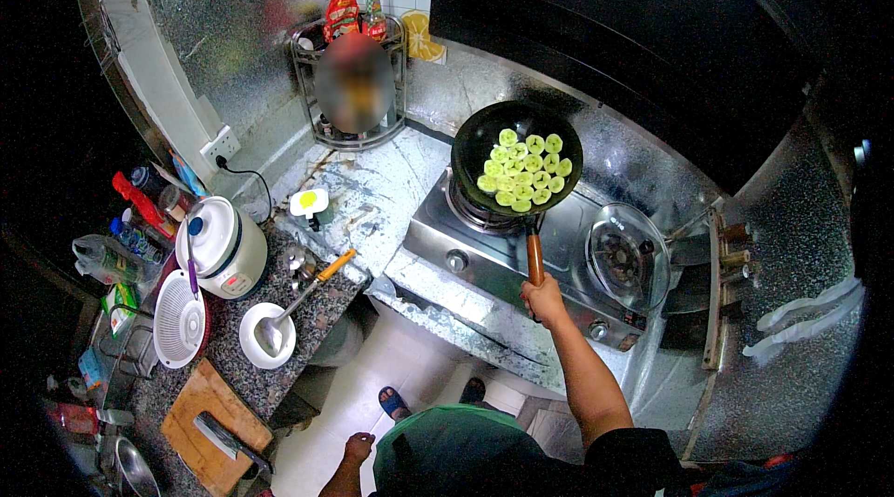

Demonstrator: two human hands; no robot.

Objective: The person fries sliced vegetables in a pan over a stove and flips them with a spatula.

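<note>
My right hand (pixel 543 299) is wrapped round the brown wooden handle (pixel 535 257) of a black wok (pixel 475 132). The wok tilts above the left burner (pixel 463 206) of a steel gas stove. Pale green cucumber slices (pixel 523 166) lie spread in it, mostly in one layer. Whether a flame burns beneath cannot be seen. Low by my body, my left hand (pixel 358 446) hangs over the floor with its fingers curled, and nothing shows in it.
A glass lid (pixel 626 241) covers the stove's right burner. Left, a wooden-handled spatula (pixel 317 290) rests in a white bowl (pixel 250 322). Beyond stand a rice cooker (pixel 244 264) and white colander (pixel 172 320). A cleaver (pixel 220 436) lies on a cutting board (pixel 191 396). A rack (pixel 402 78) holds bottles.
</note>
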